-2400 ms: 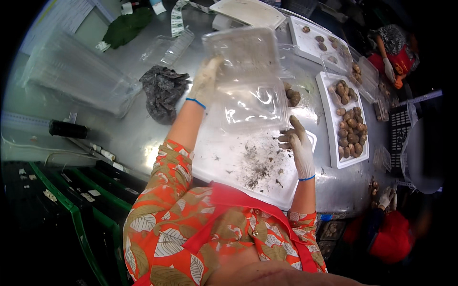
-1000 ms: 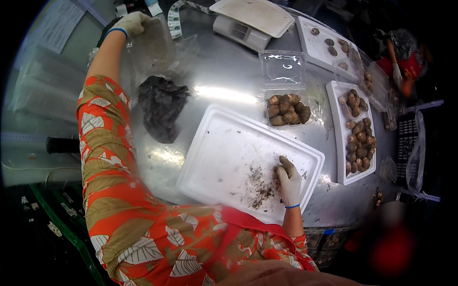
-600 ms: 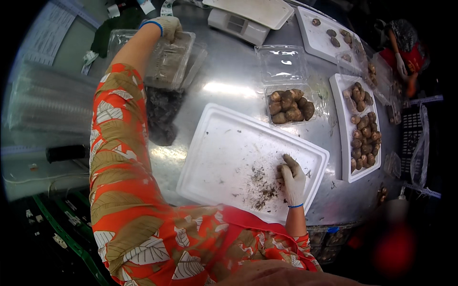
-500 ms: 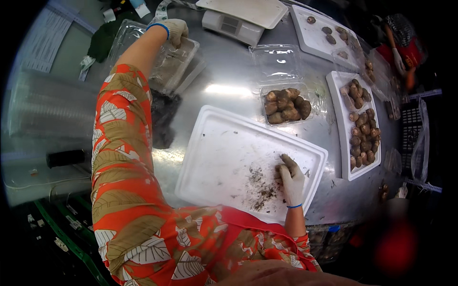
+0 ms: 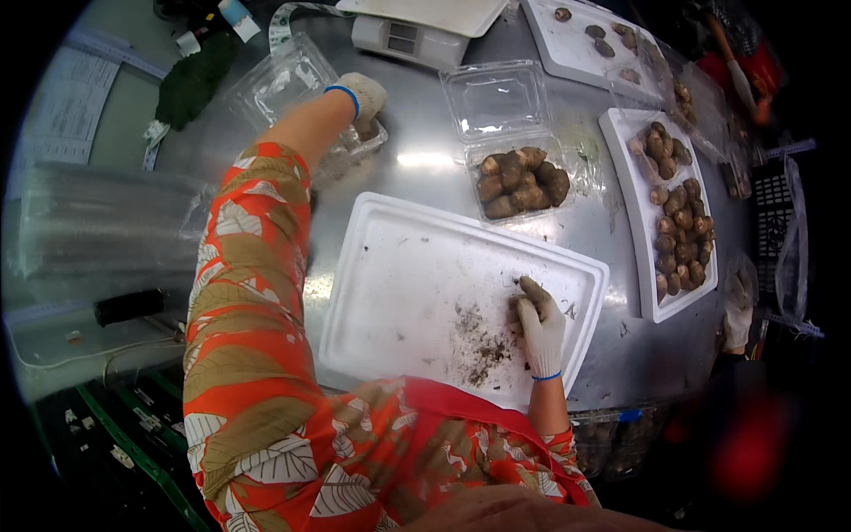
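My left hand (image 5: 362, 96), in a white glove, reaches far out and grips the near edge of a clear plastic clamshell box (image 5: 292, 93) lying open on the steel table. My right hand (image 5: 538, 324), also gloved, rests flat with fingers together on a white tray (image 5: 417, 284) in front of me, beside a smear of dark soil crumbs (image 5: 483, 341). Just beyond the tray stands another clear clamshell (image 5: 519, 182), its lower half filled with brown, muddy tubers and its lid (image 5: 495, 97) open.
A long white tray (image 5: 640, 230) with several brown tubers lies at the right. Another white tray (image 5: 576, 44) with a few tubers and a white scale (image 5: 417, 27) sit at the back. Stacked clear boxes (image 5: 97, 222) stand at the left, near a dark cloth (image 5: 191, 84).
My left hand let go of the large clear bag, swung out to the far left and came back to the empty clamshell. My right hand settled on the white tray and has stayed there.
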Demonstrator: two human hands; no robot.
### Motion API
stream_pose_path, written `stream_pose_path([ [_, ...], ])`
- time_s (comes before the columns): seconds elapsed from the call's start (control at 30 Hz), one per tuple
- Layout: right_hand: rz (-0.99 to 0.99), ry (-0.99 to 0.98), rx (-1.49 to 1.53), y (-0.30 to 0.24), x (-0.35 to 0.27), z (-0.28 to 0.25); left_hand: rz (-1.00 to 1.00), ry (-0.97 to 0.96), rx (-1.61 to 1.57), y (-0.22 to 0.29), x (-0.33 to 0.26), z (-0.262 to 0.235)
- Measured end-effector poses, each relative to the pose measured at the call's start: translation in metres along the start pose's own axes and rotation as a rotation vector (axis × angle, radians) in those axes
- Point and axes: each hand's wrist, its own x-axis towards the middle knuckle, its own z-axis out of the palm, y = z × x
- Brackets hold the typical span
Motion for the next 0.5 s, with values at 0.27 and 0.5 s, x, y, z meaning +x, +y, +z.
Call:
stream_pose_path([
  [0.27,0.034,-0.013,0.093,0.0,0.002,0.0,-0.542,0.103,-0.306,-0.142,-0.042,0.007],
  [0.5,0.025,0.016,0.078,0.002,0.0,-0.001,-0.264,0.699,-0.699,-0.199,-0.065,0.015],
])
